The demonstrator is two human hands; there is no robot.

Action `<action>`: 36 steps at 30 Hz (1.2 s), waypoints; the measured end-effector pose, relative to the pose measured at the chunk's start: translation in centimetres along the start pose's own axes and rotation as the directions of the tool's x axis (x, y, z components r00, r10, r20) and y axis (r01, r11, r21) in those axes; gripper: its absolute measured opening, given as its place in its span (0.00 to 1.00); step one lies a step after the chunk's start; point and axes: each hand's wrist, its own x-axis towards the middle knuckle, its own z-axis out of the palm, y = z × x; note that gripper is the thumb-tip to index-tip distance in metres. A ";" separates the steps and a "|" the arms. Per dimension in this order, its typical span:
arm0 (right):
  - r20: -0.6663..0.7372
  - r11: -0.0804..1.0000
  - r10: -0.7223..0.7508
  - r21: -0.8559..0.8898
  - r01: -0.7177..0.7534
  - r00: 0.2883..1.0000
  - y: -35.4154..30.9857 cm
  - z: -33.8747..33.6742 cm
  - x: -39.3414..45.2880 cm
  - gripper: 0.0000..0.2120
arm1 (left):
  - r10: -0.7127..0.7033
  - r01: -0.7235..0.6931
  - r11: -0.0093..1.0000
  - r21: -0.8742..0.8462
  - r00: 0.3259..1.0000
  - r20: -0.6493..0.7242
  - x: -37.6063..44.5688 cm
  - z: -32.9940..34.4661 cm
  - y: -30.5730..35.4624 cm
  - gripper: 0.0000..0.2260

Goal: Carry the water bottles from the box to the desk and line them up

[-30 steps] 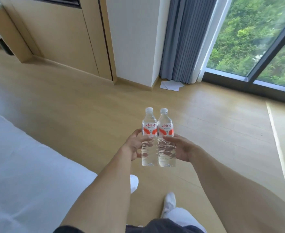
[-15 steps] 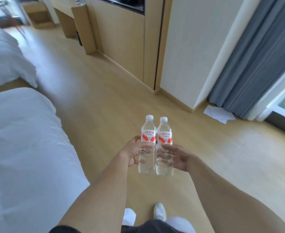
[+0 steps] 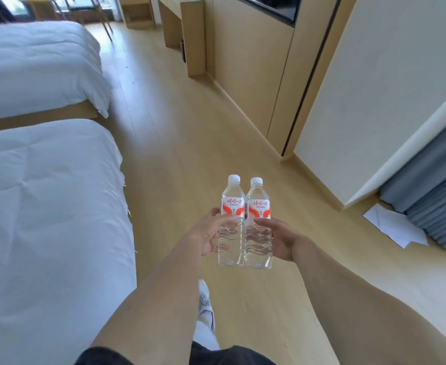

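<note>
Two upright bottles, touching side by side, are held above the floor (image 3: pixel 190 143): left bottle (image 3: pixel 231 222) grasped by left hand (image 3: pixel 208 233), right bottle (image 3: pixel 258 225) by right hand (image 3: pixel 282 241).

Two water bottles (image 3: pixel 245 222), two beds (image 3: pixel 45 206), one sheet of paper (image 3: pixel 393 227).

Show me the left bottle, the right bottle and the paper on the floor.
left bottle (image 3: pixel 231 206): head view, on its label.
right bottle (image 3: pixel 258 209): head view, on its label.
paper (image 3: pixel 390 227): head view, middle of the sheet.
</note>
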 end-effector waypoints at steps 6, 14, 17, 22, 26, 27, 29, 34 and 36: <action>-0.005 0.995 0.033 -0.097 -0.034 0.999 -6.9 2.6 8.8 0.32 | 0.009 -0.012 0.997 -0.082 0.999 -0.039 7.0 -4.3 6.1 0.21; -0.001 0.989 0.008 -0.148 -0.008 1.000 -17.9 8.5 21.3 0.34 | 0.048 -0.051 0.994 -0.092 0.998 -0.044 15.4 -12.4 18.4 0.23; 0.015 0.985 0.005 -0.172 -0.002 1.000 -21.2 10.8 24.7 0.33 | 0.053 -0.059 0.994 -0.091 0.997 -0.064 18.0 -15.1 22.0 0.23; 0.059 0.978 0.008 -0.206 0.005 0.998 -26.2 13.3 30.6 0.32 | 0.079 -0.085 0.990 -0.111 0.995 -0.057 22.2 -19.3 26.7 0.23; 0.060 0.956 0.041 -0.294 -0.022 0.997 -29.8 15.1 35.9 0.27 | 0.090 -0.097 0.989 -0.111 0.994 -0.067 25.5 -22.5 30.1 0.22; 0.066 0.950 0.052 -0.311 -0.029 0.996 -30.8 15.5 37.3 0.28 | 0.088 -0.096 0.989 -0.116 0.994 -0.071 26.5 -23.2 31.0 0.22; 0.087 0.941 0.071 -0.335 -0.038 0.994 -32.7 16.3 40.2 0.30 | 0.082 -0.092 0.988 -0.123 0.993 -0.089 28.4 -24.7 32.8 0.21; 0.161 0.933 0.104 -0.359 -0.040 0.981 -38.3 17.8 48.6 0.25 | 0.079 -0.101 0.985 -0.141 0.985 -0.153 34.1 -28.1 38.0 0.20; 0.181 0.927 0.126 -0.373 -0.050 0.975 -41.1 18.6 51.9 0.24 | 0.075 -0.106 0.981 -0.160 0.980 -0.186 36.3 -29.2 40.7 0.21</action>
